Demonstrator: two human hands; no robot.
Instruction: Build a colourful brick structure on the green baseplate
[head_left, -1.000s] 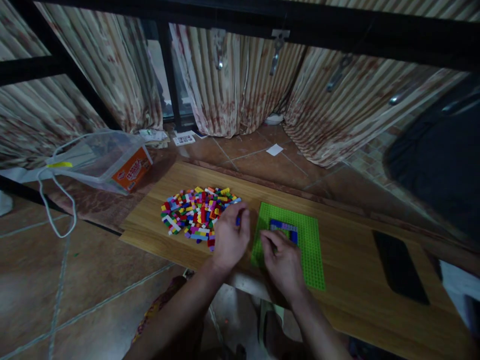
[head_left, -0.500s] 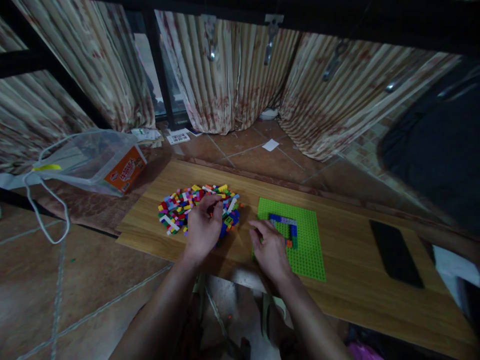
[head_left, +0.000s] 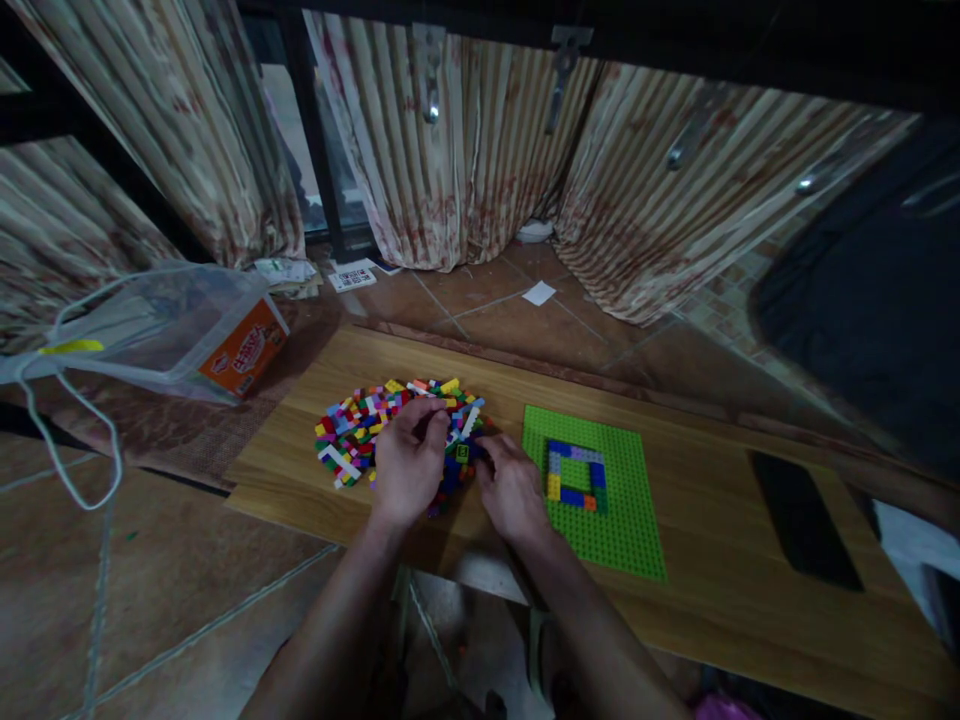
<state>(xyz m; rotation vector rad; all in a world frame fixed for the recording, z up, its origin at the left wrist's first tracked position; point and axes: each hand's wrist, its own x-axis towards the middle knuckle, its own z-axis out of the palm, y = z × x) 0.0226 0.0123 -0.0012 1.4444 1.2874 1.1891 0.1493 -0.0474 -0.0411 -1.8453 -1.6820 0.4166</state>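
Off the 9 o'clock edge of the worktop (head_left: 712, 590), a clear plastic bag (head_left: 150, 320) lay on the floor (head_left: 150, 560) with an orange box (head_left: 244, 352) inside it. On the wood next came the pile of small coloured bricks (head_left: 352, 430). The left hand (head_left: 409, 465) rested on the pile's near side, fingers curled down among the bricks; whether they pinched 1 could not be told. Just at its 3 o'clock, the right hand (head_left: 514, 490) touched the pile's right edge, fingertips bent onto the bricks, its grip likewise unclear. At 3 o'clock of that hand lay the green baseplate (head_left: 622, 530), flat, bearing 1 square ring of bricks (head_left: 575, 476). Well apart, farther toward 3 o'clock, a black phone (head_left: 806, 520) lay on the worktop.
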